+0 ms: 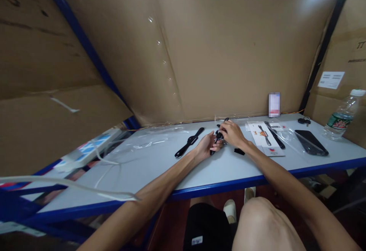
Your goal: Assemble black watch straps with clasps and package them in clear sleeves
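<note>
My left hand [209, 146] is closed around a black spokeshave [219, 136] and holds it tilted just above the table. My right hand [232, 132] pinches at the middle of the same spokeshave from the far side; its fingertips hide most of the part they touch. To the left of my hands, a second black spokeshave [190, 143] lies slantwise on the table. A small black piece [239, 151] rests beneath my right wrist. Right of that arm lies a white package [265, 138] printed with a picture of the tool, and a long black tool [276, 136] is partly behind it.
The grey tabletop [143, 175] has a blue front edge. Clear plastic wrap [148, 136] lies at the left. At the right are a black phone [311, 142], keys [304, 121] and a water bottle [340, 117]. A lit phone [274, 105] leans on the cardboard wall [228, 53].
</note>
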The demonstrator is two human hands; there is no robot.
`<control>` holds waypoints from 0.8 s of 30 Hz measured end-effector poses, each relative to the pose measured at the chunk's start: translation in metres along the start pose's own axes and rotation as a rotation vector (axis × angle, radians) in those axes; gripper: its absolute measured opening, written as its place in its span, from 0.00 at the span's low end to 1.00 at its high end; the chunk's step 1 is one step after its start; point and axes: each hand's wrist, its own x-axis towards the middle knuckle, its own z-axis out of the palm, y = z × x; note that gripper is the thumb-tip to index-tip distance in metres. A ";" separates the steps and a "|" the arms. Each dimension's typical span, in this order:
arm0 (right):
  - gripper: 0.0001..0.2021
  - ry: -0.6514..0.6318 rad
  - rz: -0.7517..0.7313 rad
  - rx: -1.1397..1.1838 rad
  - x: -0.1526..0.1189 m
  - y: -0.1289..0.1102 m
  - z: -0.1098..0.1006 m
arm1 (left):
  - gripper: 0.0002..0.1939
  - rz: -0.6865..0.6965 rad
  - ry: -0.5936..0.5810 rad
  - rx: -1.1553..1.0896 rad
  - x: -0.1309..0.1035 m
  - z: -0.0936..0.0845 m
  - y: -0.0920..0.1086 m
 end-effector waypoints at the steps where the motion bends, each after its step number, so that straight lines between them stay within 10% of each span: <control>1: 0.07 -0.001 -0.006 0.003 0.000 -0.001 -0.001 | 0.15 -0.004 0.002 -0.002 0.000 0.000 0.000; 24: 0.06 0.040 0.202 0.127 0.005 -0.001 -0.001 | 0.14 -0.024 -0.021 0.111 0.002 -0.001 -0.003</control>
